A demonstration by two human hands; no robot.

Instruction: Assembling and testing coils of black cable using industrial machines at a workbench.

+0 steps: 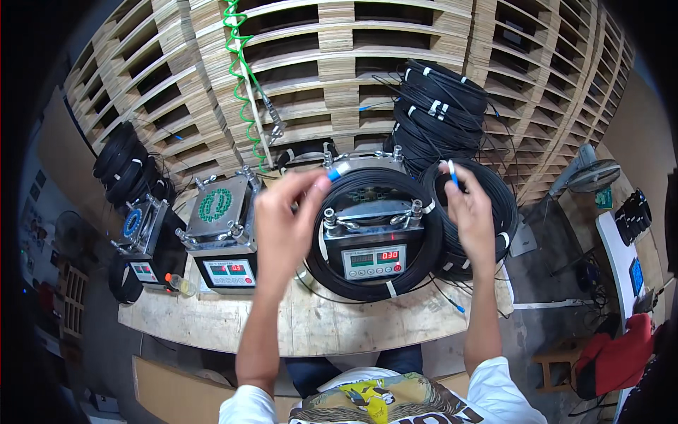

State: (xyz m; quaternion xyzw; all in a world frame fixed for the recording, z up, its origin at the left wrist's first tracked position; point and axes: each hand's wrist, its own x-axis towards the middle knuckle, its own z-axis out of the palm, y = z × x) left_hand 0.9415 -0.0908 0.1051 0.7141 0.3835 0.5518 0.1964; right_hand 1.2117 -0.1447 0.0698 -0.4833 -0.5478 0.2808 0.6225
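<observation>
"Blue connector (335, 174), pale at its tip: where is it?"

"Pinched between thumb and forefinger of the left hand (286, 212), by the far left edge of the black cable coil (353, 291)."

"And the right hand (472, 208)?"

"Its fingers close on a white-and-blue connector (453, 172), to the coil's right."

"Where's the coil itself?"

"On the near side of a metal machine (371, 237), ringing its lit display (374, 262). Whether it rests on the wooden table (212, 318), I cannot tell."

"Beyond that?"

"Stacked coils (438, 109) far right, against pallets (335, 42); left, another machine (224, 249)."
</observation>
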